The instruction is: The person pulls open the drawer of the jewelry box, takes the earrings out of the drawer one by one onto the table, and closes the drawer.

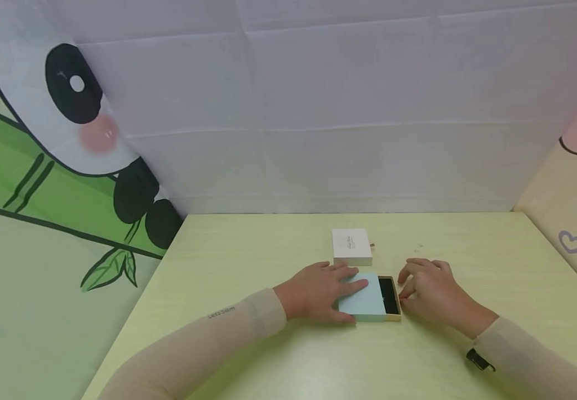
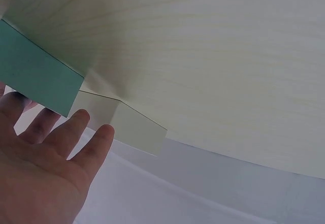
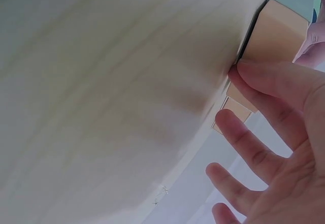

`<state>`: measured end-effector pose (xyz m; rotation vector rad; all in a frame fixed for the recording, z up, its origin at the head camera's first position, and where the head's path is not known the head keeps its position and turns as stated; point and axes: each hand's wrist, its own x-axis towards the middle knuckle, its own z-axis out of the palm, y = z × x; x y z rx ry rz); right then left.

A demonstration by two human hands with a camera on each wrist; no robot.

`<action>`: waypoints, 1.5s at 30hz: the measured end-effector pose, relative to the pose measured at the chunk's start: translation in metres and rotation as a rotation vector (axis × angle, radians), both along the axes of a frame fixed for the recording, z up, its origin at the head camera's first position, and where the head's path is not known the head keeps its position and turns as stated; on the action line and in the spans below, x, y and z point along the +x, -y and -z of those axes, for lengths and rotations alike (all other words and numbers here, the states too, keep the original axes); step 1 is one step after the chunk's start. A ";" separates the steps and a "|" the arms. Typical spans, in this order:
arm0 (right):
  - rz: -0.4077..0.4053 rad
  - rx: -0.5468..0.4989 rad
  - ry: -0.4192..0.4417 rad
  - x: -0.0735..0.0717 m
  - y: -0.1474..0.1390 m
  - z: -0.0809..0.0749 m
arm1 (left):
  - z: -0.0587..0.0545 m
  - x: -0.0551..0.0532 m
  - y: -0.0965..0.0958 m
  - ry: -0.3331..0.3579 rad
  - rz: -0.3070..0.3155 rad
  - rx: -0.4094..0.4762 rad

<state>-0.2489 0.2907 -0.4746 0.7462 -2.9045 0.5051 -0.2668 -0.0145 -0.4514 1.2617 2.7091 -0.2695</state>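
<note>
A light blue drawer box [image 1: 362, 304] lies flat on the table, its inner drawer [image 1: 389, 295] slid partly out to the right. The drawer has a tan edge and a black inside. Across the top of the blue sleeve rests my left hand [image 1: 325, 291], fingers spread and fairly straight. At the drawer's right end, my right hand [image 1: 430, 289] pinches with thumb and forefinger; the fingertips hide exactly what they grip. In the right wrist view, its other fingers spread away from the tan drawer front [image 3: 277, 33]. The left wrist view shows the sleeve's teal-looking side [image 2: 43, 69] above the left fingers.
Just behind the blue box stands a white box [image 1: 352, 246] with small print and a little tab on its right side. A pale wood-grain table [image 1: 248, 244] carries everything. White cloth [image 1: 318, 111] hangs behind it, with painted panels at both sides.
</note>
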 end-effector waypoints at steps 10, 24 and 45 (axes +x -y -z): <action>-0.002 0.005 0.016 -0.006 -0.006 -0.003 | 0.000 -0.005 -0.003 -0.008 -0.005 -0.003; -0.007 0.011 0.018 -0.018 -0.015 -0.003 | -0.001 -0.011 -0.008 -0.012 -0.019 -0.002; -0.024 0.011 0.015 -0.032 -0.027 -0.002 | -0.002 -0.017 -0.015 -0.013 -0.036 -0.006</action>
